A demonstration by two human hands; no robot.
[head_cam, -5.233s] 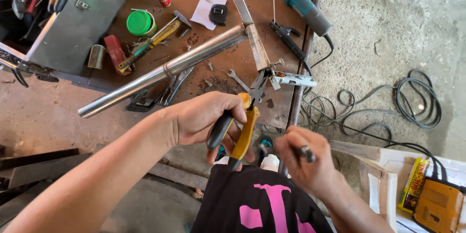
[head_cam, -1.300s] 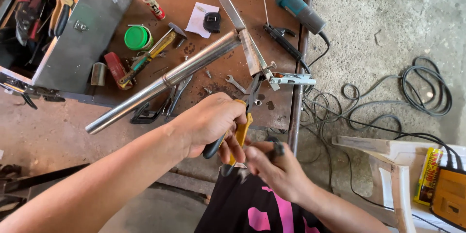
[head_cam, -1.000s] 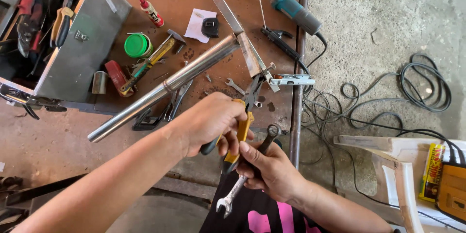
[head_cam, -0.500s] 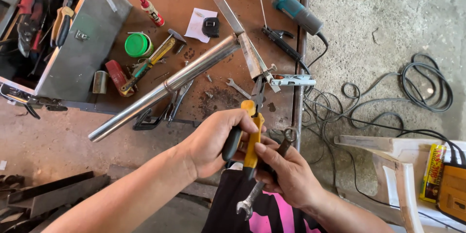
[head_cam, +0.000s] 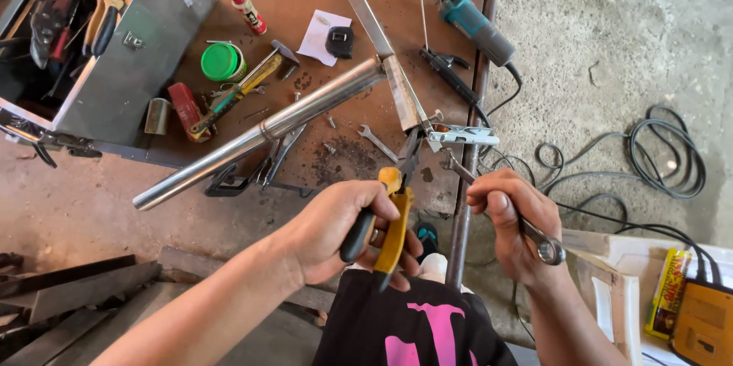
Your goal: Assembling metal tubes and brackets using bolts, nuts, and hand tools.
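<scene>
My left hand (head_cam: 347, 227) grips the yellow-and-black handles of a pair of pliers (head_cam: 388, 221); its jaws reach up to the joint near the end of a flat steel bar (head_cam: 389, 68). My right hand (head_cam: 510, 221) holds a small silver wrench (head_cam: 500, 202), with its far end at the same joint beside a silver clamp (head_cam: 462, 137). A long shiny steel tube (head_cam: 259, 133) lies diagonally across the rusty brown table (head_cam: 305, 0), meeting the flat bar.
An open grey toolbox (head_cam: 114, 53) stands at the left. A green lid (head_cam: 221, 61), hammer (head_cam: 244, 83), glue bottle (head_cam: 248, 11) and loose spanner (head_cam: 378, 143) lie on the table. A teal angle grinder (head_cam: 469, 15) rests at the back. Black cables (head_cam: 657, 160) coil on the floor.
My right hand brought the wrench from low near my body up and to the right, to the joint by the clamp. My left hand stays on the pliers.
</scene>
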